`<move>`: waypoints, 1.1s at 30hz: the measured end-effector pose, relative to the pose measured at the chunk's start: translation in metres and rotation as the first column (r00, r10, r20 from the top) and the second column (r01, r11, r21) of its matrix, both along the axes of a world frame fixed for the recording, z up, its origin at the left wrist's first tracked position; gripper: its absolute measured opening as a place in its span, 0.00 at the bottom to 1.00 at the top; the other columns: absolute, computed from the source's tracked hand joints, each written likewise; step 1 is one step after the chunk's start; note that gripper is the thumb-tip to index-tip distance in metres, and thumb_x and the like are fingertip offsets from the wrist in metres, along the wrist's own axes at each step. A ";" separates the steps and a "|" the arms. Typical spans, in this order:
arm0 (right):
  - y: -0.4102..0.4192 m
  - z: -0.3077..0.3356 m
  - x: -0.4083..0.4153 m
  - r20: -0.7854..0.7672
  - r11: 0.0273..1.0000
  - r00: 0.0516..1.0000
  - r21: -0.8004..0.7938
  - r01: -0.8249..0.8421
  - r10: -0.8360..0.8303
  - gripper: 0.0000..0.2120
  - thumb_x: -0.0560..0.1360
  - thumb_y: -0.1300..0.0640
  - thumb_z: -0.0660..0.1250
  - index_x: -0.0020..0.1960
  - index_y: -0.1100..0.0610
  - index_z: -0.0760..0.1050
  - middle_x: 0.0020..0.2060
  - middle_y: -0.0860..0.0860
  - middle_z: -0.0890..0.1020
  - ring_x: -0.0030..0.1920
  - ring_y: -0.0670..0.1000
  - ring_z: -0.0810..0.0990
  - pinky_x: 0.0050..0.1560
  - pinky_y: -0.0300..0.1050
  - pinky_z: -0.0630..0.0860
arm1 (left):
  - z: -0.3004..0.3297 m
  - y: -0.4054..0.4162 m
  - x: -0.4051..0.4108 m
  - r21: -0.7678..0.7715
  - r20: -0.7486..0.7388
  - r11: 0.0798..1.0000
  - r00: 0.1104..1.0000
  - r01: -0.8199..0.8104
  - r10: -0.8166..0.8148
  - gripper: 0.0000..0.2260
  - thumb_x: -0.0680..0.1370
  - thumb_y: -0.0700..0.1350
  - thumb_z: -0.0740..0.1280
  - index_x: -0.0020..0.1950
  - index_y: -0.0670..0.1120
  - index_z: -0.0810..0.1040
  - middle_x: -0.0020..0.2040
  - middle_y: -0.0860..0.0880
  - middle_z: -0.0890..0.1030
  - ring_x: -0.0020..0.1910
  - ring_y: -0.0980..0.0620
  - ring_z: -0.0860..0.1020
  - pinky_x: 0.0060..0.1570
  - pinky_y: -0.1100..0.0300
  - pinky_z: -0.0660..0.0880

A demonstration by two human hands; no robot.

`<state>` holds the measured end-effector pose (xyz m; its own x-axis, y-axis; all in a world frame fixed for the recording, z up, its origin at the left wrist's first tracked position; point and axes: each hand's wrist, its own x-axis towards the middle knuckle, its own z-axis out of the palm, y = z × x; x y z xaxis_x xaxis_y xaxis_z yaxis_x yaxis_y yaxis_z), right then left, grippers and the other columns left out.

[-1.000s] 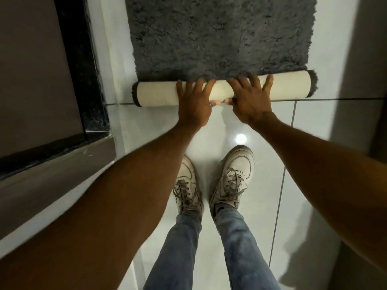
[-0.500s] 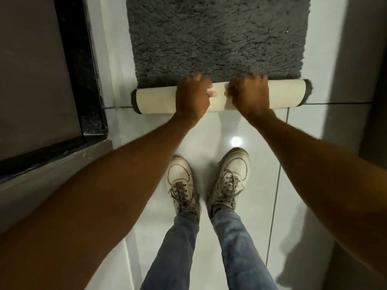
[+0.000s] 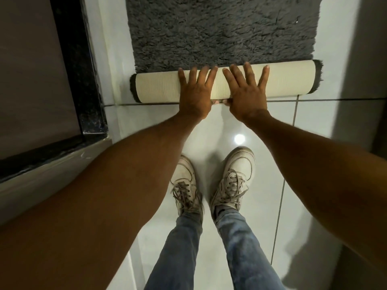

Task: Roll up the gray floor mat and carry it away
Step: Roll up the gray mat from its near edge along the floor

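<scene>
The fingers were curled before; now the left hand point(image 3: 195, 95) and right hand point(image 3: 246, 93) are lying open and flat on the gray floor mat point(image 3: 224, 34), half rolled on the floor point(image 3: 219, 130), cream back showing.

My left hand point(image 3: 195, 95) and right hand point(image 3: 246, 93) lie flat side by side on the mat's rolled part point(image 3: 226, 84), unrolled mat point(image 3: 224, 30) beyond it, my shoes point(image 3: 211, 181) behind on the floor point(image 3: 219, 126), door threshold point(image 3: 79, 65) left.
</scene>
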<state>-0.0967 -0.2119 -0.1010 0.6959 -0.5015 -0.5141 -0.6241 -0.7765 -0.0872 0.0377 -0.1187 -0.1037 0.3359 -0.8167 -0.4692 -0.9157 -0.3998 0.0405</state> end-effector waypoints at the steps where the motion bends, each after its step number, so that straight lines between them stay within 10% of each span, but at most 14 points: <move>1: 0.002 0.002 -0.001 0.017 1.000 1.000 0.003 0.021 -0.021 0.39 0.80 0.42 0.65 0.84 0.51 0.52 0.84 0.55 0.59 0.84 0.63 0.51 0.77 0.80 0.47 | 0.000 0.001 0.000 -0.008 0.009 1.000 1.000 0.005 -0.005 0.43 0.74 0.60 0.73 0.82 0.50 0.55 0.79 0.45 0.65 0.77 0.40 0.62 0.76 0.32 0.54; 11: 0.034 0.040 -0.028 -0.222 0.936 0.975 0.336 0.101 -0.025 0.38 0.75 0.44 0.73 0.79 0.49 0.61 0.79 0.52 0.69 0.81 0.61 0.62 0.76 0.80 0.49 | 0.023 0.045 -0.026 0.256 -0.310 0.961 0.951 0.100 -0.016 0.44 0.70 0.66 0.74 0.78 0.51 0.60 0.76 0.44 0.68 0.74 0.39 0.66 0.73 0.37 0.62; 15: -0.007 0.046 0.002 -0.326 0.847 0.941 0.522 0.103 0.087 0.35 0.75 0.44 0.74 0.77 0.51 0.67 0.72 0.56 0.77 0.73 0.61 0.73 0.76 0.66 0.64 | 0.036 0.016 -0.003 0.264 -0.340 0.962 0.940 0.070 0.025 0.49 0.63 0.66 0.78 0.79 0.54 0.61 0.77 0.43 0.63 0.74 0.38 0.63 0.74 0.40 0.61; 20: -0.034 0.053 0.006 -0.036 0.883 0.960 0.383 0.270 -0.278 0.27 0.69 0.51 0.80 0.67 0.51 0.78 0.64 0.54 0.83 0.67 0.59 0.79 0.71 0.64 0.72 | 0.048 0.014 -0.004 -0.144 -0.149 0.988 0.988 -0.063 0.041 0.28 0.66 0.55 0.81 0.62 0.50 0.79 0.60 0.44 0.80 0.59 0.41 0.77 0.59 0.46 0.73; 23: -0.011 0.050 -0.010 0.222 0.953 0.932 0.166 0.253 -0.286 0.13 0.78 0.56 0.71 0.62 0.55 0.80 0.66 0.57 0.82 0.70 0.62 0.77 0.74 0.68 0.66 | 0.041 0.031 -0.018 -0.249 -0.143 0.965 0.989 -0.084 0.050 0.20 0.81 0.46 0.68 0.73 0.45 0.74 0.71 0.42 0.76 0.72 0.39 0.72 0.71 0.44 0.69; 28: -0.009 0.033 -0.024 -0.043 0.988 0.998 0.153 -0.036 0.043 0.57 0.71 0.32 0.71 0.85 0.52 0.41 0.85 0.56 0.44 0.84 0.64 0.40 0.78 0.77 0.40 | 0.026 0.025 -0.016 -0.053 -0.136 0.998 0.990 0.018 -0.025 0.54 0.69 0.70 0.70 0.83 0.44 0.51 0.83 0.42 0.54 0.81 0.35 0.49 0.78 0.32 0.46; 33: -0.037 0.013 0.009 -0.070 0.995 0.997 0.097 0.023 -0.017 0.61 0.65 0.31 0.76 0.84 0.47 0.45 0.84 0.56 0.54 0.84 0.65 0.48 0.76 0.82 0.43 | 0.019 -0.014 0.009 0.002 -0.054 1.000 0.998 0.019 -0.019 0.54 0.65 0.68 0.76 0.82 0.47 0.55 0.80 0.42 0.64 0.78 0.38 0.61 0.76 0.31 0.52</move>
